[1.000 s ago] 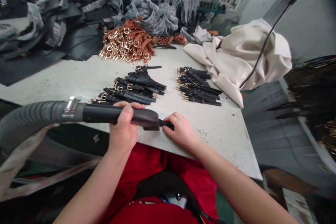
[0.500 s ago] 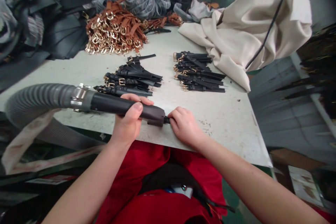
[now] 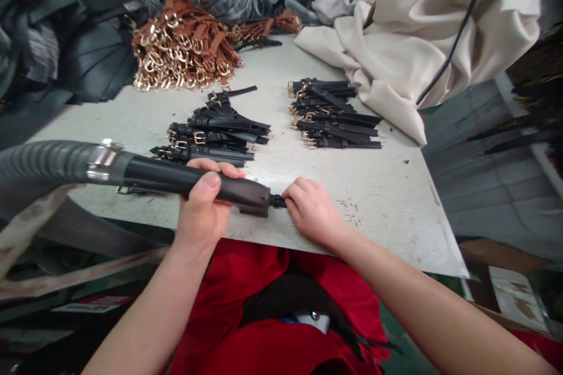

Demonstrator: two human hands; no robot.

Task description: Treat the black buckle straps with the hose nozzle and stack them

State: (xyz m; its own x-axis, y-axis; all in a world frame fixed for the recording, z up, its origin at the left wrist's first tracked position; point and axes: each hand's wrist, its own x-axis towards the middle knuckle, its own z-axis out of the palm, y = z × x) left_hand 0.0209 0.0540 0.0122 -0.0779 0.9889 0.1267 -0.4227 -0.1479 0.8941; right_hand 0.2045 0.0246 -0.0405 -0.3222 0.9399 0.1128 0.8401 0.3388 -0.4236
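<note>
Head view: left hand (image 3: 200,214) holds nozzle (image 3: 240,192) over worktable (image 3: 378,199).

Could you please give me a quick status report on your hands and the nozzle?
Left hand shut around hose nozzle. Right hand pinches black strap at its tip. Strap piles lie beyond, apart.

Your left hand (image 3: 200,211): grip wrapped fully closed, knuckles turned away from you, thumb (image 3: 207,183) laid over the top. Your right hand (image 3: 314,211): palm down, fingers curled, fingertips (image 3: 291,192) pinched together and pointing toward the left hand, the two hands just apart. Your bare left forearm (image 3: 145,316) and bare right forearm (image 3: 422,316) rise from the lower corners and converge, both wrists nearly straight.
</note>
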